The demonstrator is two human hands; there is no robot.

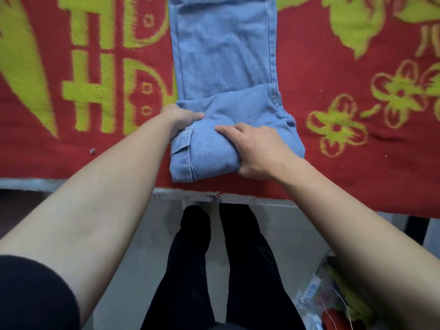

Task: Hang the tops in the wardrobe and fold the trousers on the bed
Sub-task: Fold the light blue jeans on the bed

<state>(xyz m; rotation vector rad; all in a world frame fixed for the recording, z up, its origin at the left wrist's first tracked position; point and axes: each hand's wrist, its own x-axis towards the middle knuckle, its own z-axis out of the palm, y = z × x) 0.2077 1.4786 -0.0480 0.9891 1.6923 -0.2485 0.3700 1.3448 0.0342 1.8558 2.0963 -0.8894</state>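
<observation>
the bed (238, 201) fills the upper half of the view, and its pale edge runs across just below the centre. a red blanket (333, 67) with yellow-green characters and flowers covers it from 9 o'clock round to 3 o'clock. light blue jeans (223, 55) lie straight on the blanket, stretching from the centre up to 12 o'clock. their near end is folded over into a thick bundle close to the bed's edge. a small grey thing (92, 151) sits on the blanket toward 9 o'clock, well apart from the jeans.

A small grey object (92, 151) lies on my red and yellow-green blanket (338, 177), and coloured clutter (333, 303) crowds the pale floor (142, 239) beside me.
</observation>
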